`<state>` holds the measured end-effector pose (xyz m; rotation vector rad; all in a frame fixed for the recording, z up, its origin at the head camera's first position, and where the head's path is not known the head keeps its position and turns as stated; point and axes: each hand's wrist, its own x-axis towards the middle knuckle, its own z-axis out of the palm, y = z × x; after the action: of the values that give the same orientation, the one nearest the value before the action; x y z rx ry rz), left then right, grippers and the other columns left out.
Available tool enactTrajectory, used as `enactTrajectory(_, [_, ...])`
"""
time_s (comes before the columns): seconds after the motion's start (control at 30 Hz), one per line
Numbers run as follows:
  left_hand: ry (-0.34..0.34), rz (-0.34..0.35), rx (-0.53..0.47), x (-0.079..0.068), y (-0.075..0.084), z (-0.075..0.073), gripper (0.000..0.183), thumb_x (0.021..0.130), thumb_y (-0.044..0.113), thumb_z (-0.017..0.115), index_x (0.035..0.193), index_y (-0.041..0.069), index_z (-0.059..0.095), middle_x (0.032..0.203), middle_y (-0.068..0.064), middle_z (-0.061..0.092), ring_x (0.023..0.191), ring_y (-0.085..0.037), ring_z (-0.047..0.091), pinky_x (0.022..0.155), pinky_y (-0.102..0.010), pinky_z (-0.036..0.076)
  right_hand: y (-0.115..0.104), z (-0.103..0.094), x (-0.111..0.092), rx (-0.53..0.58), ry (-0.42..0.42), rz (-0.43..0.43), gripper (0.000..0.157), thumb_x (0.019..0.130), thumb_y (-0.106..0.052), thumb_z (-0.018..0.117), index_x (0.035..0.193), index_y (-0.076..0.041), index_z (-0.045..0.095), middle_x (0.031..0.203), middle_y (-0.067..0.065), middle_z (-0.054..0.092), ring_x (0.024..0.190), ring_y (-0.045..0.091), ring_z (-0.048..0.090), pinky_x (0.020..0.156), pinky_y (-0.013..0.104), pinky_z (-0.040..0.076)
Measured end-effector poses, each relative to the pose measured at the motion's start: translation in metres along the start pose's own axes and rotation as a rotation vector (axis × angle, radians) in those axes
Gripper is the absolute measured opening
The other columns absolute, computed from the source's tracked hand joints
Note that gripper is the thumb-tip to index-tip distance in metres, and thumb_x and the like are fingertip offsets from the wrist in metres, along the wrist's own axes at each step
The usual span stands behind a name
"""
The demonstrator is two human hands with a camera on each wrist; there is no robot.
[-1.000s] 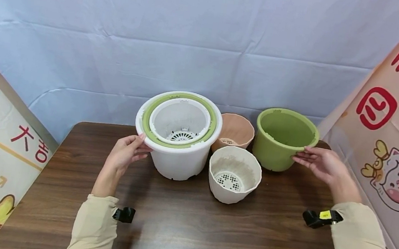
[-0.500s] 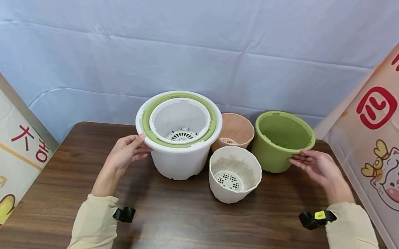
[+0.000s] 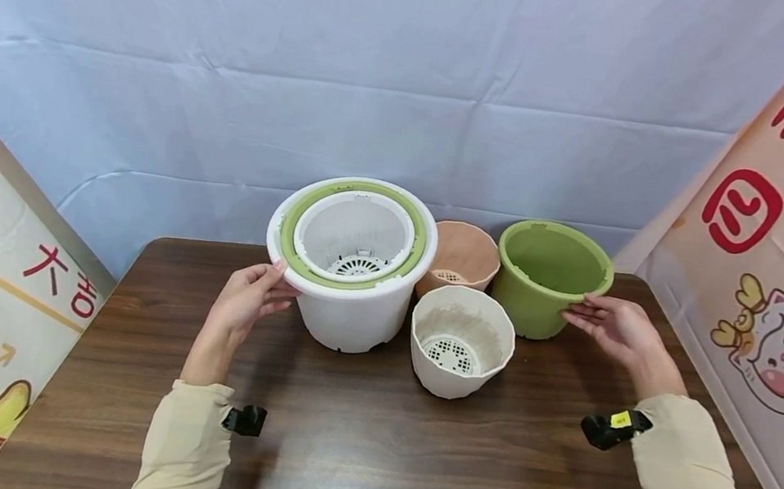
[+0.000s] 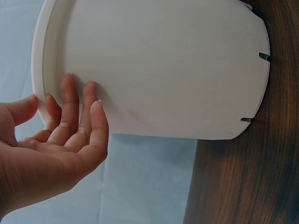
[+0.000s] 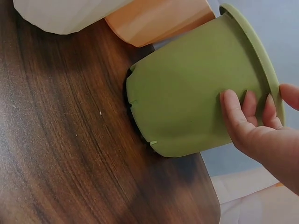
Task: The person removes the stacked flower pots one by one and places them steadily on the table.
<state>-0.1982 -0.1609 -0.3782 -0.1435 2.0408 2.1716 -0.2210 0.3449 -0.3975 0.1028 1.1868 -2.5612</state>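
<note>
My left hand (image 3: 247, 300) pinches the rim of a large white plant pot (image 4: 163, 70), thumb on top and fingers under the lip. Nested inside that pot are a green pot (image 3: 289, 233) and a smaller white pot (image 3: 357, 223) with a slotted bottom. On the right, my right hand (image 3: 611, 330) grips the rim of a green plant pot (image 5: 196, 88), its fingers against the outer wall below the lip. This green pot is upright, close beside a terracotta-coloured pot (image 3: 468, 255). In front of them stands a cream faceted pot (image 3: 463, 328) with a perforated bottom.
All the pots are on a dark wooden table (image 3: 365, 447), near its back edge. A pale blue cloth (image 3: 234, 91) hangs behind. Printed cartoon banners (image 3: 753, 325) flank the table on both sides.
The right hand has shifted the green pot a little left and toward the front, closer to the terracotta-coloured pot. My left hand and the white pot have stayed in place.
</note>
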Motion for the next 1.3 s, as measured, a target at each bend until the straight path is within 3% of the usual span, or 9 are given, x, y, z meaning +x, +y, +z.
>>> enactTrajectory(0.4, [0.005, -0.001, 0.01, 0.0007, -0.0013, 0.0, 0.028, 0.096, 0.028, 0.047, 0.1, 0.001, 0.052, 0.079, 0.002, 0.063, 0.082, -0.011, 0.062, 0.077, -0.027, 0.051, -0.0003, 0.0008, 0.0023, 0.028, 0.056, 0.009, 0.02, 0.095, 0.007, 0.034, 0.088, 0.009, 0.052, 0.09, 0.022, 0.056, 0.088, 0.031, 0.059, 0.088, 0.041, 0.046])
enactTrajectory(0.8, [0.011, -0.003, 0.007, 0.0016, -0.0016, 0.0003, 0.027, 0.096, 0.028, 0.047, 0.098, 0.001, 0.052, 0.078, 0.002, 0.063, 0.081, -0.01, 0.062, 0.076, -0.026, 0.051, -0.0003, 0.0005, 0.0033, -0.013, 0.041, 0.018, 0.023, 0.096, 0.003, 0.034, 0.088, 0.009, 0.054, 0.09, 0.024, 0.059, 0.087, 0.032, 0.061, 0.086, 0.039, 0.048])
enactTrajectory(1.3, [-0.003, 0.002, -0.018, 0.0001, -0.002, -0.0007, 0.027, 0.096, 0.028, 0.048, 0.096, 0.001, 0.051, 0.078, 0.001, 0.063, 0.082, -0.011, 0.062, 0.076, -0.026, 0.051, -0.003, 0.005, -0.0002, -0.334, 0.102, 0.02, 0.021, 0.094, 0.002, 0.045, 0.082, 0.001, 0.062, 0.081, 0.017, 0.065, 0.08, 0.026, 0.064, 0.076, 0.035, 0.053])
